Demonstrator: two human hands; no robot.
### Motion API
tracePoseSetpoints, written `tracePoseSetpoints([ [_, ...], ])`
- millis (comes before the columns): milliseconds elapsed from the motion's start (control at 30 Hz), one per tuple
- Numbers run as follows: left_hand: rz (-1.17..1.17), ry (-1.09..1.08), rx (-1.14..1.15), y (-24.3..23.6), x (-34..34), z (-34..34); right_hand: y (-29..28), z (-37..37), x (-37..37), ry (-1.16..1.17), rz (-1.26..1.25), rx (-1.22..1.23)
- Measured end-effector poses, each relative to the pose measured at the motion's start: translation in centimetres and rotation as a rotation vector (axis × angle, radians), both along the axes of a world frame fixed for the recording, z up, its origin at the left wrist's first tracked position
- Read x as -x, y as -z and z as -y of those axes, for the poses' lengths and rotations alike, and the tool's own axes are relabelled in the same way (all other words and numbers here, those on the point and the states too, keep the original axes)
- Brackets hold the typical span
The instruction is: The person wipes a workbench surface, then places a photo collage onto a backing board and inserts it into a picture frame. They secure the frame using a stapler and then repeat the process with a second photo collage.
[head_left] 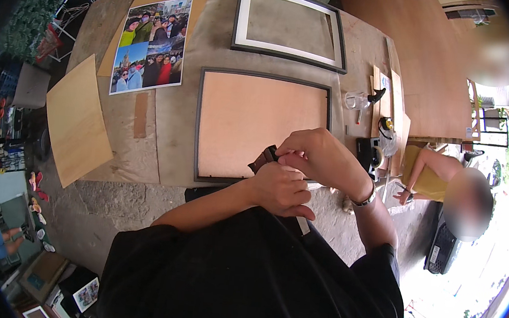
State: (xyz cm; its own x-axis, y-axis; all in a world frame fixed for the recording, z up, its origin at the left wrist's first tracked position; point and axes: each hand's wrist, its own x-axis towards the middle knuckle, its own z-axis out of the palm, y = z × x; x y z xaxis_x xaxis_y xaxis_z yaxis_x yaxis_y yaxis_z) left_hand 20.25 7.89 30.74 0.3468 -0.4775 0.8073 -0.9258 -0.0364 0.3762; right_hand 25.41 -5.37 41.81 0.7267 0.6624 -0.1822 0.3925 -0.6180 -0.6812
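Both my hands are together over the near right corner of a dark picture frame [198,124] that lies on the table with a tan backing board [258,114] in it. My left hand [281,188] is closed around a dark brown and black object [265,158], whose kind I cannot make out. At the object's upper end, my right hand [312,155] pinches with thumb and fingers. A small pale strip [303,225] shows below my left hand; whether it belongs to the held object I cannot tell.
A second dark frame with a white mat [288,50] lies at the far side. To the left are a photo collage print [150,47] and a thin wooden board [79,122]. A spray bottle [356,100] and a tape roll [377,156] lie right. A person [432,168] sits beyond the table's right edge.
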Motion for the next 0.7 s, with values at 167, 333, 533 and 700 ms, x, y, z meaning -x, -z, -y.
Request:
tracePoseSetpoints([
  [167,0.043,0.035,0.058,0.0,-0.6,-1.4,-1.0,-1.1,0.1,0.214,-0.096,-0.093],
  [333,0.051,0.037,0.036,-0.7,-0.9,-3.6,2.9,3.2,2.9,0.664,-0.171,-0.285],
  [533,0.104,0.02,0.035,-1.8,-2.1,-5.5,10.1,0.1,13.4,0.625,-0.457,-0.591],
  [700,0.141,0.008,0.066,-4.3,-3.6,-5.2,13.3,-2.2,14.8,0.863,-0.271,-0.663],
])
